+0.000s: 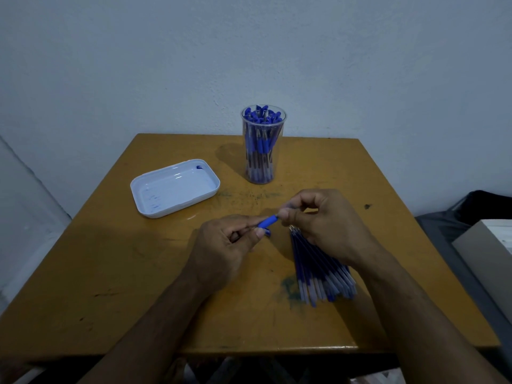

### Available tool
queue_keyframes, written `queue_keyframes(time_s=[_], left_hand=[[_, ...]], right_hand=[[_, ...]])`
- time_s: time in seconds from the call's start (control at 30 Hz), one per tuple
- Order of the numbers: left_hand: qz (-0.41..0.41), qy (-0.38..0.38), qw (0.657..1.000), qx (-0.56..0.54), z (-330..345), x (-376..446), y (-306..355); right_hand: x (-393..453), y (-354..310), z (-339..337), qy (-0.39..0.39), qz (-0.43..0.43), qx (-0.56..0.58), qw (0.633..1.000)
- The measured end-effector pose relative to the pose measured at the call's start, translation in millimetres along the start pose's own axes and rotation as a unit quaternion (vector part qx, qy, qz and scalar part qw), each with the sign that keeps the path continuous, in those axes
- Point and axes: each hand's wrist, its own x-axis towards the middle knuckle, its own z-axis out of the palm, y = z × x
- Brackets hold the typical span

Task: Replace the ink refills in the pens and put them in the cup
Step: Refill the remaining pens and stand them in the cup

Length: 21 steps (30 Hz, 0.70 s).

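A blue pen point(267, 221) is held between both hands above the middle of the wooden table point(110, 273). My left hand point(224, 248) pinches its barrel end, and my right hand point(321, 220) pinches its tip end with curled fingers. Most of the pen is hidden by the fingers. A fanned bundle of blue ink refills point(318, 270) lies on the table under my right wrist. A clear plastic cup point(263, 145), filled with several blue capped pens, stands at the table's far middle.
A white shallow tray point(174, 188) with blue ink smears sits on the left of the table. Ink stains mark the table surface. A dark seat and a pale box point(487, 250) stand to the right. A wall lies close behind.
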Motion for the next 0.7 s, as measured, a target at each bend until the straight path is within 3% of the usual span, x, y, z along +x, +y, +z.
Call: queue_keyframes(time_s=[0.1,0.27,0.7], left_hand=[[0.001,0.007,1.000,0.005,-0.5,0.5,-0.7],[0.008,0.006,1.000,0.001,0.0,0.3,-0.8],[0.016,0.014,1.000,0.013,-1.4,0.3,-1.3]], right_hand=[[0.6,1.2,2.3,0.019,-0.001,-0.032,0.999],[-0.5,-0.9,-2.9,-0.028,-0.007,0.041,0.999],[2.5,2.6,5.0,0.011,-0.020,0.019,1.000]])
